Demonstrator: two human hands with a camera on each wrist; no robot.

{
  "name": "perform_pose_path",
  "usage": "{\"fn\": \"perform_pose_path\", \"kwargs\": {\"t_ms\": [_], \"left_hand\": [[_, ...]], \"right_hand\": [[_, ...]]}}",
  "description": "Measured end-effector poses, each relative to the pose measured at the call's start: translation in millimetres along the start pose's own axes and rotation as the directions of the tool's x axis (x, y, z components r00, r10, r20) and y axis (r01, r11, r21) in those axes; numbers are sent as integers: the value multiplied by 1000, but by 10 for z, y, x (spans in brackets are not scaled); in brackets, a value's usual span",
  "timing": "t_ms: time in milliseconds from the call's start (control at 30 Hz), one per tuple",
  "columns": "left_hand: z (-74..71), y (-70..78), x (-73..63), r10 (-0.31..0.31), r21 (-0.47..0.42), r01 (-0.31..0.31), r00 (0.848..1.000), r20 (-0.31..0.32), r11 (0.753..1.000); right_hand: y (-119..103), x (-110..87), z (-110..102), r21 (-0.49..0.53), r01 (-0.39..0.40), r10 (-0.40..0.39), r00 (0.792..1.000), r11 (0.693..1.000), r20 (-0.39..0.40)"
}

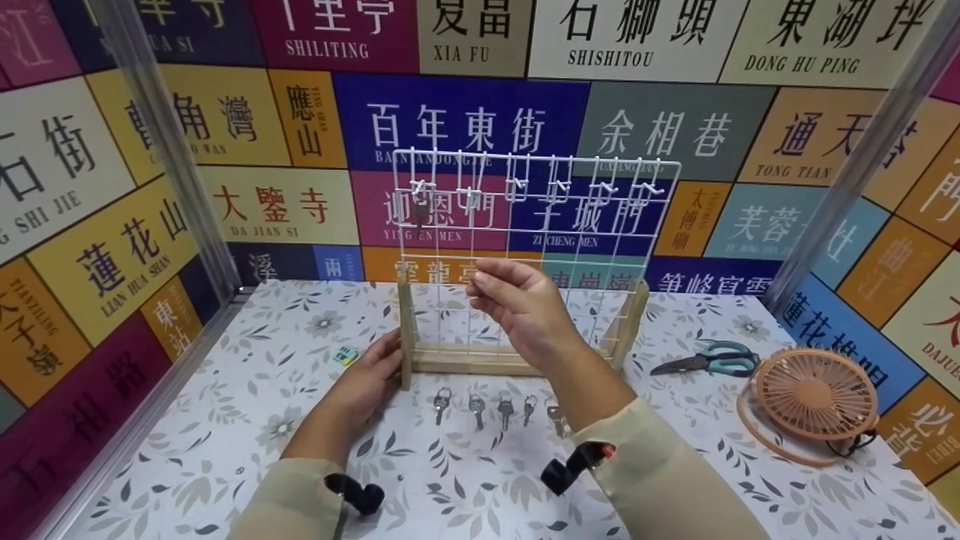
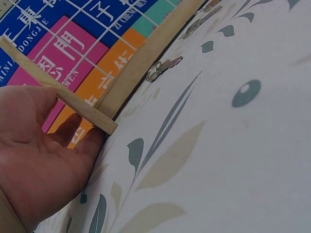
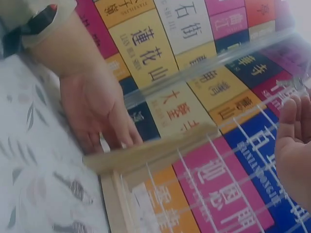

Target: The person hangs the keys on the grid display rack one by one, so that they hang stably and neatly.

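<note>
A white wire grid rack [image 1: 525,259] stands upright on a wooden base, with a row of hooks along its upper part. From the leftmost hook hangs a key [image 1: 421,214]. My left hand [image 1: 373,381] grips the left wooden post [image 2: 73,102] of the stand between thumb and fingers. In front of the grid, my right hand [image 1: 525,304] is raised with thumb and forefinger together. A silver key [image 3: 293,86] is pinched at its fingertips in the right wrist view; the fingers mostly hide it in the head view. Several keys [image 1: 505,409] with rings lie in a row before the base.
Teal-handled pliers [image 1: 709,358] lie to the right of the stand, beside an orange desk fan [image 1: 814,394]. A small green and yellow item [image 1: 346,355] lies left of the stand. Sign-printed panels [image 1: 285,206] enclose the table at the back and sides.
</note>
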State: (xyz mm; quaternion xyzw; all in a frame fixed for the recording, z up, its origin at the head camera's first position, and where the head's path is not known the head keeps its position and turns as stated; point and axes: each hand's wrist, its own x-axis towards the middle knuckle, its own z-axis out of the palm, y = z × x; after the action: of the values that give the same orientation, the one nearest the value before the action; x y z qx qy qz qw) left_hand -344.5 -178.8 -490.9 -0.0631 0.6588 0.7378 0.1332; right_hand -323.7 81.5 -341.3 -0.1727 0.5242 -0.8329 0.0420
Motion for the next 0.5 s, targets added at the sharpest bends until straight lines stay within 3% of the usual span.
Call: {"fn": "perform_pose_path", "kwargs": {"t_ms": [333,500], "left_hand": [[-2,-9,-9,20,-6,-20,1000,4,1000],[-4,-25,-3,43,-2,-43,999,10,999]], "right_hand": [[57,-316,-734,-201,-25,35,998,979,48],[86,-437,-1057,-265,-53,62,998,963,24]]}}
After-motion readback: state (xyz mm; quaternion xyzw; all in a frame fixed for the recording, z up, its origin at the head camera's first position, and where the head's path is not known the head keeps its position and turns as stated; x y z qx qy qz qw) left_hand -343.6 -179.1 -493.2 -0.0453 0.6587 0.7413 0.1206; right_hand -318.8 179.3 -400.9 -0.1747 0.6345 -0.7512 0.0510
